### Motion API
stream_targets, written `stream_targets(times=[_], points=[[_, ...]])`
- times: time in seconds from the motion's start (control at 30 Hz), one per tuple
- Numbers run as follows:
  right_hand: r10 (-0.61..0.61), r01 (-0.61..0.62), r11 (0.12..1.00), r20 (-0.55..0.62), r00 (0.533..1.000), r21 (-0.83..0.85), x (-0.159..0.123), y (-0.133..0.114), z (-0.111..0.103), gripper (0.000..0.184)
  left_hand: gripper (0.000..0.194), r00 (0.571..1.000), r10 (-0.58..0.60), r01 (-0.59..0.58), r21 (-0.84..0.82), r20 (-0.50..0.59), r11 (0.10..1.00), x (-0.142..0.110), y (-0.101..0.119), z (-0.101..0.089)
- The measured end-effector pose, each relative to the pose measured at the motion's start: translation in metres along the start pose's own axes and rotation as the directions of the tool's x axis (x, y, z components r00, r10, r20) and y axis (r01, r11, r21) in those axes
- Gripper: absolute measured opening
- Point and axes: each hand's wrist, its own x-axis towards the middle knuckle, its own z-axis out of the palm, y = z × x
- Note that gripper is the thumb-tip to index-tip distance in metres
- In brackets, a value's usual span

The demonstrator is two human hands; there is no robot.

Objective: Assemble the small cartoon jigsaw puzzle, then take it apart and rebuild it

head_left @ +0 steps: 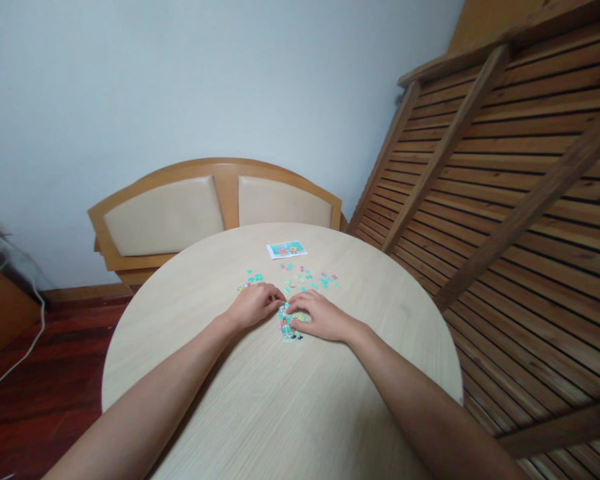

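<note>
A partly assembled jigsaw puzzle [287, 331] with turquoise ground and cartoon figures lies flat on the round table [250, 413], right in front of me. My left hand [254, 305] reaches its upper left edge, fingertips pinched together at a jigsaw piece there; the fingers partly cover that piece. From the other side my right hand [326, 317] rests over the puzzle's right part, thumb and fingers apart and touching it. Loose jigsaw pieces [325, 280], mostly turquoise with some pink, are scattered just beyond both hands. A few more pieces [258, 277] lie beyond my left hand.
A small picture card [286, 250] with a cartoon scene lies toward the table's far side. Behind the table stands a padded wooden headboard [225, 193] against the wall. A slatted wooden frame [500, 173] leans at the right. A white cable [40, 333] hangs at the left.
</note>
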Motion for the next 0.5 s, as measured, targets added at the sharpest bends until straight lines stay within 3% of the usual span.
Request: stream_targets(times=[0.5], points=[[0.007, -0.007, 1.000, 0.012, 1.000, -0.008, -0.0001, -0.0034, -0.0026, 0.024, 0.018, 0.999, 0.049, -0.049, 0.023, -0.010, 0.999, 0.0004, -0.0060, 0.0061]])
